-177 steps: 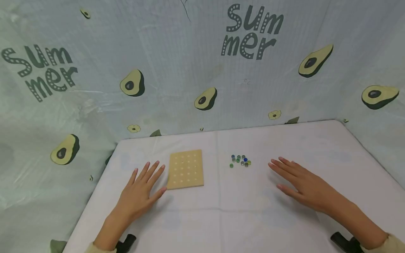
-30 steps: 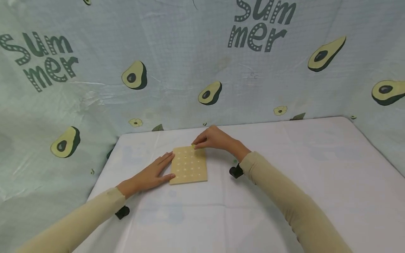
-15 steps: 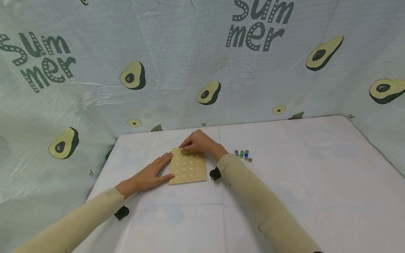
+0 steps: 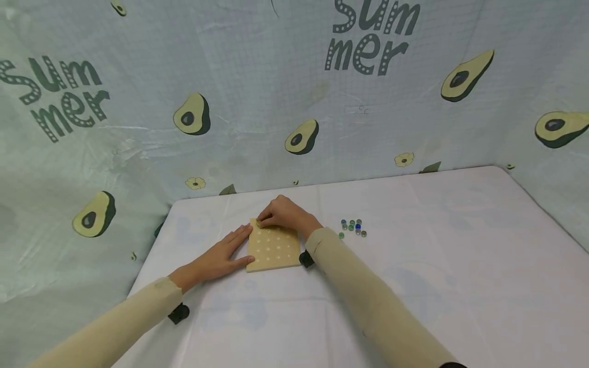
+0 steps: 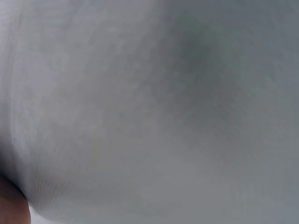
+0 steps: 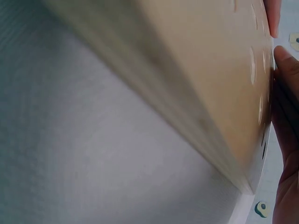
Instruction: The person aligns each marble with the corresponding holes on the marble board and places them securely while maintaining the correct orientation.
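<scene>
A square wooden board (image 4: 273,250) with rows of small round hollows lies left of the table's middle. My left hand (image 4: 223,259) rests at its left edge, fingers stretched out, fingertips touching the board. My right hand (image 4: 289,214) reaches over the board's far side and pinches a small yellowish marble (image 4: 258,223) at the far left corner. Whether the marble sits in a hollow is hard to tell. In the right wrist view the board (image 6: 219,70) shows close up and tilted, with my right hand (image 6: 287,158) at the right edge; the marble is not visible there.
Several glass marbles (image 4: 352,226), green, blue and greyish, lie loose right of the board. White cloth covers the table (image 4: 414,306). An avocado-print curtain (image 4: 248,128) hangs behind it. The left wrist view shows mostly blurred white cloth (image 5: 140,140).
Earlier both hands hovered apart, away from the board. Over the last second my right hand moved left along the far edge with the marble, from right of centre to the left corner. My left hand stayed.
</scene>
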Demonstrator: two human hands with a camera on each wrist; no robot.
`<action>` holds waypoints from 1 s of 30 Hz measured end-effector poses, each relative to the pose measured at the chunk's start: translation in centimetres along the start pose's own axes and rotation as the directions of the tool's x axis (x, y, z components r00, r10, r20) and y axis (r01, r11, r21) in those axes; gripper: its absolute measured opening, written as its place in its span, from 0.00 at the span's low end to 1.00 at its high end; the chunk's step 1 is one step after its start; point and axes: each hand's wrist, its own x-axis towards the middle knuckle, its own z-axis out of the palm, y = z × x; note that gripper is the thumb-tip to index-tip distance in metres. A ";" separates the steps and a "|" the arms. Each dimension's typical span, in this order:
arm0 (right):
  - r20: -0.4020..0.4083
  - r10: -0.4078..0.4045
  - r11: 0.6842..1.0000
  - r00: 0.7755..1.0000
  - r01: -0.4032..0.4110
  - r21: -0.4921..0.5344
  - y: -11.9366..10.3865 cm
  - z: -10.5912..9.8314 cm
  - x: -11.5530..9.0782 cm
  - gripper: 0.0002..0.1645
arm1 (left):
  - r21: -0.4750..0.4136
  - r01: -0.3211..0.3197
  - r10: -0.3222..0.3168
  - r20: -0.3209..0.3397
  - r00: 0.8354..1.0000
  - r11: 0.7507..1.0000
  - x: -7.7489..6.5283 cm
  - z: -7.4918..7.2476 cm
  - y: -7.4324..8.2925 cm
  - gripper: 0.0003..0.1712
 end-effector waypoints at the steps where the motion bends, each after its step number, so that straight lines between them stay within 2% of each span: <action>1: 0.005 0.003 1.000 1.000 -0.003 0.001 0.0 0.0 0.0 0.16 | 0.003 -0.002 0.002 0.000 1.000 1.000 0.1 0.1 0.0 0.52; 11: 0.063 0.030 0.999 0.998 -0.027 -0.045 -0.2 -0.7 0.1 0.17 | 0.004 -0.026 0.026 -0.003 1.000 1.000 0.5 0.1 -0.2 0.52; 17: 0.077 0.050 0.995 0.996 -0.043 -0.090 -0.2 -2.2 -0.6 0.18 | -0.004 -0.001 0.001 0.000 1.000 1.000 0.6 0.2 -0.1 0.52; 22: 0.119 0.014 0.997 0.993 -0.006 -0.074 0.2 -4.6 -3.0 0.17 | -0.005 0.021 -0.021 0.009 1.000 1.000 0.5 0.6 0.0 0.53; 25: 0.144 -0.006 0.999 0.990 0.013 -0.050 0.6 -6.2 -5.1 0.18 | 0.007 0.009 -0.009 0.001 1.000 1.000 0.4 0.6 0.0 0.53; 30: 0.136 -0.032 0.999 0.990 0.036 -0.025 1.9 -8.3 -8.7 0.19 | 0.015 0.002 -0.002 -0.006 1.000 1.000 0.1 0.3 0.1 0.53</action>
